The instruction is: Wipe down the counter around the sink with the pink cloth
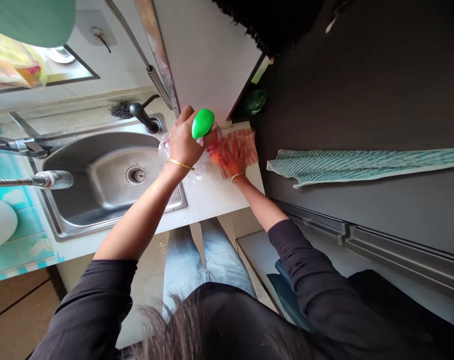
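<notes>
My left hand (183,140) is closed around a spray bottle, whose bright green head (203,123) points up above the fist. The hand and wrist hide most of the bottle's body; some clear plastic with pink shows around it. To the right, my right hand (232,157) lies flat, fingers spread, on a red-and-white checked cloth (247,142). Blur smears this hand and the orange-red part of the cloth beneath it. Both hands are over the white countertop (207,200), between the sink and a dark panel.
A steel sink (110,195) with a drain lies left, with a faucet (56,180) and a black soap dispenser (144,117) at its rim. A black scrubber (120,110) sits behind. A green-striped towel (343,165) hangs on the dark surface at right.
</notes>
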`<state>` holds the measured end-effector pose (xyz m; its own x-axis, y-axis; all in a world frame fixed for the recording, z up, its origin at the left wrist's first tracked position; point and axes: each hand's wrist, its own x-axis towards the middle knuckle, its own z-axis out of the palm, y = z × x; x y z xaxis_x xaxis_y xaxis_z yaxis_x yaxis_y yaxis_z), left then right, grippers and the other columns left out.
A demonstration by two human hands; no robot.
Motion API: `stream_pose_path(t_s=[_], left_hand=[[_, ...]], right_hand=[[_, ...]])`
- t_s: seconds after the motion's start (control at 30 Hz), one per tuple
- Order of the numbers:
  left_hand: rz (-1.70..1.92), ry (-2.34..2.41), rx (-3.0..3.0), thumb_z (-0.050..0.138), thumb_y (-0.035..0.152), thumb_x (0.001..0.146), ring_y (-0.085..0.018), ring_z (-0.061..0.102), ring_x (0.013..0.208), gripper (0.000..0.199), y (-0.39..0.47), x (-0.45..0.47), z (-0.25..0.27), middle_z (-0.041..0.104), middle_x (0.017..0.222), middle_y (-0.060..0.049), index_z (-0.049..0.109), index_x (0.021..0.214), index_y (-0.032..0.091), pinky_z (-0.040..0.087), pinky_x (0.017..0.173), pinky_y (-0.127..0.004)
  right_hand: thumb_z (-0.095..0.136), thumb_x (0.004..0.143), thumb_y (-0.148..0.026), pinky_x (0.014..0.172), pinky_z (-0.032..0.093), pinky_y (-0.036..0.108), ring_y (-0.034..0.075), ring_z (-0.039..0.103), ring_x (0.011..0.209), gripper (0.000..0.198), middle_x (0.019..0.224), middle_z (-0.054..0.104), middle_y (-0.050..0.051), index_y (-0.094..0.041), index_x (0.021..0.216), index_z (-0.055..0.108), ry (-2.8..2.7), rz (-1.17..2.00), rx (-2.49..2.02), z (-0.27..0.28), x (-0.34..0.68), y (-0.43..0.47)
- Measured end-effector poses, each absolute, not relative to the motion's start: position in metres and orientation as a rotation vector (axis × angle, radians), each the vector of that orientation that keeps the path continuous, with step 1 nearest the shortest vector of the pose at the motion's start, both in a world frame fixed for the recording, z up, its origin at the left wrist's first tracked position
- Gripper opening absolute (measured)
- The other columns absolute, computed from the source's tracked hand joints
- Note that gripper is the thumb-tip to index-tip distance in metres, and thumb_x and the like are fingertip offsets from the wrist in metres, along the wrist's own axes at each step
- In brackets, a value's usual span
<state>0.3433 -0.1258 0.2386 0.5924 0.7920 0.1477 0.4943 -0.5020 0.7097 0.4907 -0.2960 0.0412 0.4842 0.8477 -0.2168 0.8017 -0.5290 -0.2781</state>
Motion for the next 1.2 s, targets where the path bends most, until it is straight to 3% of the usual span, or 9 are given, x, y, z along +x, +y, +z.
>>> stream_pose_path(t_s=[0.1,0.2,0.37,0.5,0.63,0.8,0.9,1.07,1.2], left_hand=[[0.612,0.986,2.163,0.081,0.057,0.084,-0.021,0.064,0.092,0.038,-0.125,0.347,0.236,0.062,0.104,-0.007,0.065,0.086,0.023,0.053,0.086,-0.036],[0.607,0.973,2.101,0.089,0.054,0.078,-0.026,0.066,0.105,0.041,-0.122,0.347,0.231,0.062,0.112,-0.008,0.067,0.094,0.023,0.055,0.095,-0.038],[0.596,1.011,2.05,0.098,0.048,0.064,-0.033,0.063,0.125,0.076,-0.132,0.321,0.233,0.056,0.145,-0.013,0.066,0.128,0.022,0.054,0.108,-0.046],[0.854,1.033,2.047,0.089,0.044,0.077,-0.036,0.056,0.139,0.064,-0.158,0.263,0.237,0.058,0.144,-0.016,0.064,0.131,0.022,0.048,0.119,-0.051],[1.163,1.212,2.027,0.071,0.036,0.089,-0.03,0.062,0.127,0.04,-0.193,0.196,0.232,0.066,0.127,-0.012,0.066,0.125,0.02,0.046,0.12,-0.052],[1.263,1.497,1.739,0.066,0.027,0.083,-0.026,0.067,0.109,0.027,-0.237,0.151,0.209,0.067,0.112,-0.011,0.064,0.109,0.018,0.052,0.11,-0.046],[1.197,1.624,1.676,0.062,0.03,0.084,-0.024,0.066,0.102,0.027,-0.251,0.153,0.197,0.065,0.108,-0.009,0.061,0.109,0.019,0.052,0.108,-0.044],[1.168,1.568,1.684,0.061,0.036,0.09,-0.021,0.061,0.098,0.033,-0.247,0.179,0.198,0.057,0.101,-0.005,0.058,0.118,0.02,0.052,0.106,-0.041],[1.065,1.448,1.787,0.062,0.035,0.089,-0.023,0.061,0.106,0.035,-0.239,0.191,0.21,0.057,0.113,-0.009,0.06,0.122,0.022,0.052,0.108,-0.042]], right_hand=[[0.06,0.106,-0.05,0.134,0.005,0.076,0.045,0.005,0.169,0.07,0.184,0.011,0.005,-0.032,0.171,0.041,-1.582,0.638,-2.475,0.05,0.417,-0.329],[0.048,0.11,-0.047,0.136,0.001,0.074,0.039,0.006,0.171,0.062,0.182,0.018,0.001,-0.036,0.171,0.039,-1.664,0.778,-2.372,0.058,0.347,-0.355],[0.044,0.11,-0.039,0.139,0.011,0.064,0.03,0.017,0.171,0.057,0.178,0.031,-0.001,-0.035,0.167,0.047,-1.907,0.948,-2.076,0.066,0.309,-0.39],[0.056,0.101,-0.03,0.141,0.012,0.056,0.029,0.023,0.17,0.066,0.176,0.037,0.005,-0.025,0.166,0.05,-1.847,0.867,-2.151,0.066,0.365,-0.416],[0.05,0.102,-0.027,0.142,0.006,0.057,0.031,0.013,0.171,0.071,0.179,0.028,0.009,-0.012,0.171,0.038,-1.475,0.626,-2.492,0.06,0.458,-0.388],[0.036,0.112,-0.032,0.139,0.006,0.066,0.036,0.01,0.171,0.068,0.182,0.015,0.012,-0.011,0.176,0.022,-1.19,0.474,-2.688,0.05,0.471,-0.327],[0.038,0.112,-0.036,0.142,0.006,0.064,0.034,0.013,0.171,0.065,0.181,0.023,0.004,-0.02,0.174,0.031,-1.471,0.574,-2.542,0.049,0.398,-0.326],[0.033,0.11,-0.048,0.147,0.014,0.046,0.021,0.014,0.172,0.062,0.174,0.036,-0.017,-0.035,0.169,0.042,-1.86,0.704,-2.272,0.06,0.293,-0.374],[0.032,0.11,-0.043,0.145,0.019,0.047,0.023,0.019,0.171,0.06,0.172,0.041,-0.013,-0.031,0.167,0.048,-1.973,0.759,-2.151,0.063,0.309,-0.391]])
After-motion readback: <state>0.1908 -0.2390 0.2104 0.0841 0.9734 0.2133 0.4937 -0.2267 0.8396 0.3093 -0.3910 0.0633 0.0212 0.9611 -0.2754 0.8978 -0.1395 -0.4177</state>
